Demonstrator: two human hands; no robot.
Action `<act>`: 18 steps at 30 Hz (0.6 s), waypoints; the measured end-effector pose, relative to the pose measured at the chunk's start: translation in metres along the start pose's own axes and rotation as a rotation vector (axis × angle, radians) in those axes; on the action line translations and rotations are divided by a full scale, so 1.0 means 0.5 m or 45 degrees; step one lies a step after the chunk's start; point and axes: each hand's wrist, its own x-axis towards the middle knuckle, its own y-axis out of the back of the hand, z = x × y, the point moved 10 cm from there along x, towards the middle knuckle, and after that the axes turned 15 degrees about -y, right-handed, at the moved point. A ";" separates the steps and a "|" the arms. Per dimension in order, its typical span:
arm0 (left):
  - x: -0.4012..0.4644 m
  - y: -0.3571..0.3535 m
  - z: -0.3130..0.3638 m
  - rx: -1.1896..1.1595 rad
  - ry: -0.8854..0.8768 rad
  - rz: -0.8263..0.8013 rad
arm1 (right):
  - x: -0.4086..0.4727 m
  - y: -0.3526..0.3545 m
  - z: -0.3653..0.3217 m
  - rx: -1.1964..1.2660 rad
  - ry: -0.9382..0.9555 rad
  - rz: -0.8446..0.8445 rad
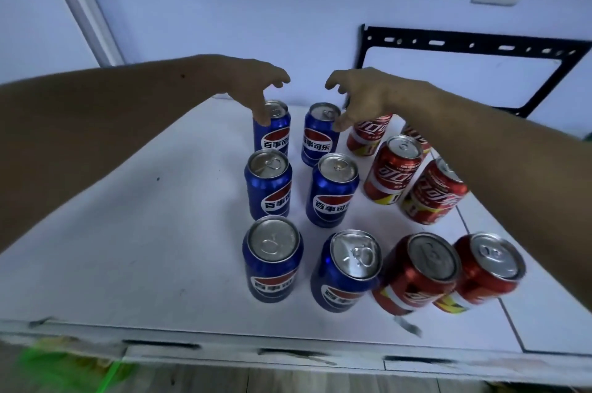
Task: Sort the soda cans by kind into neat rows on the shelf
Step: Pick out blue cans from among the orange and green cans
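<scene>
Left hand (256,88) reaches over the back of the shelf, fingers spread and curled; thumb rests on the rim of the back-left Pepsi can (272,126), not closed around it. Right hand (362,94) likewise open and clawed; thumb touches the top edge of the back-right Pepsi can (320,133). Neither hand grips anything.

White shelf top (144,216) carries all cans, upright. Black metal bracket (464,50) is on the wall behind.

Six blue Pepsi cans stand left of centre in two columns of three: middle pair (268,187) and (331,191), front pair (272,258) and (347,271).

Red Coca-Cola cans are grouped to the right: front pair (419,274), (480,271) touching; middle pair (394,168), (432,191); rear cans (368,133) partly hidden by the right forearm, count unclear.
</scene>
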 end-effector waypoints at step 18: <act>0.093 0.188 0.576 0.468 -0.635 0.217 | -0.405 0.183 0.519 -0.162 -0.443 0.385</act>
